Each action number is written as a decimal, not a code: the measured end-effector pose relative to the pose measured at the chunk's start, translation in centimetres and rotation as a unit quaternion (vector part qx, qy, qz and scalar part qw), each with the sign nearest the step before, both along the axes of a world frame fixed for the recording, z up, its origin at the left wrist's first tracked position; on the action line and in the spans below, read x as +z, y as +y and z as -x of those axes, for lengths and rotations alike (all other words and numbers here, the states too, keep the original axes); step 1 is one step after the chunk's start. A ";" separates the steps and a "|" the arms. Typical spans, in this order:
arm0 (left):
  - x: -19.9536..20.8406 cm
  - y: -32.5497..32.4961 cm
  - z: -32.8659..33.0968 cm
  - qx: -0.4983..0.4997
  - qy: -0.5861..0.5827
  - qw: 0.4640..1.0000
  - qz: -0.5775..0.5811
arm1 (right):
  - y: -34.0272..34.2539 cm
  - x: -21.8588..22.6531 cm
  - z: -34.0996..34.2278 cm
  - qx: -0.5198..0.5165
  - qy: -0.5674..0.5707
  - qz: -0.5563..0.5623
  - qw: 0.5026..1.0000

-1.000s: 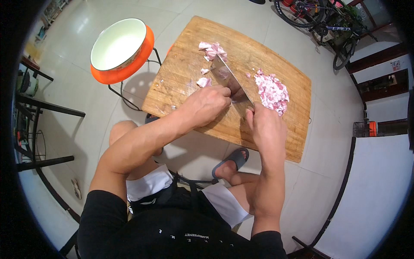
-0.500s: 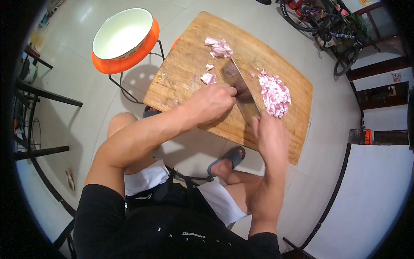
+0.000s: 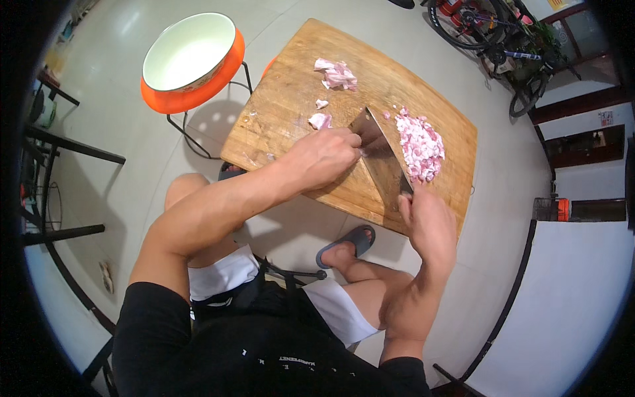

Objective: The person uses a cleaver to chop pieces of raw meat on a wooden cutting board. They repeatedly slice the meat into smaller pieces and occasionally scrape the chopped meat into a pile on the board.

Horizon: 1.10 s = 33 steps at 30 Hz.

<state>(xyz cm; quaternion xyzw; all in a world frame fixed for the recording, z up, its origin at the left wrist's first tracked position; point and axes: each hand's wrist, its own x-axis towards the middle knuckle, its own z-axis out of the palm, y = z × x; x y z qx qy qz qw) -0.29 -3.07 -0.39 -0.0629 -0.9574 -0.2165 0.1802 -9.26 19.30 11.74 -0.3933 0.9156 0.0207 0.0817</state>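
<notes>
My right hand (image 3: pixel 428 215) is wrapped round the handle of a broad cleaver (image 3: pixel 381 147), whose blade slants over a wooden chopping board (image 3: pixel 284 112). My left hand (image 3: pixel 329 155) is closed, its curled fingers against or just beside the flat of the blade. Whatever those fingers pin down is hidden beneath them. Right of the blade lies a heap of finely diced pink and white meat (image 3: pixel 421 147). A larger meat piece (image 3: pixel 337 75) rests toward the board's far side. Between it and my left hand are a tiny scrap (image 3: pixel 321 104) and a smaller chunk (image 3: pixel 320 121).
An enamel basin (image 3: pixel 188 56), pale inside and orange outside, sits on a black-legged stand left of the board. Below the board are my slippered feet (image 3: pixel 347 246). A bicycle (image 3: pixel 489 40) stands far right, and black metal legs (image 3: pixel 73 142) jut in from the left.
The cleaver has drawn back toward me and to the right, along with my right hand. My left hand stays almost in place, and the meat lies as before.
</notes>
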 end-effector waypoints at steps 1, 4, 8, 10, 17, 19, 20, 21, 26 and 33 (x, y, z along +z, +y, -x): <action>-0.2 0.0 -0.1 -0.008 0.004 1.000 0.003 | -0.3 0.1 0.0 -0.022 -0.012 -0.013 1.000; -0.2 0.3 0.1 -0.020 0.017 1.000 0.007 | -1.6 -1.4 0.4 -0.051 -0.016 0.024 0.998; -0.7 0.2 -0.4 -0.029 0.039 0.999 0.005 | -2.8 -4.6 4.1 -0.051 -0.083 0.157 0.983; -0.5 0.3 -0.7 -0.020 0.055 0.998 -0.008 | -2.5 -5.8 5.1 -0.068 -0.109 0.178 0.976; 1.0 0.1 -1.7 -0.001 -0.030 1.000 -0.007 | -0.7 -6.5 4.4 -0.093 -0.152 0.297 0.938; 1.2 0.1 -1.9 -0.006 -0.029 1.000 -0.012 | -0.6 -5.2 3.7 -0.102 -0.138 0.264 0.949; 1.2 0.1 -2.0 -0.005 -0.028 1.000 -0.013 | -0.6 -4.1 3.3 -0.109 -0.123 0.218 0.962; 1.1 0.1 -2.0 -0.004 -0.027 1.000 -0.014 | -0.5 -3.2 3.0 -0.115 -0.109 0.171 0.972; 1.0 0.1 -2.1 -0.005 -0.006 1.000 -0.008 | -0.6 -1.4 0.7 -0.028 -0.014 0.119 0.992; 0.9 0.2 -1.5 -0.028 -0.007 0.999 -0.036 | -1.1 -1.0 -1.2 -0.020 0.037 0.032 0.999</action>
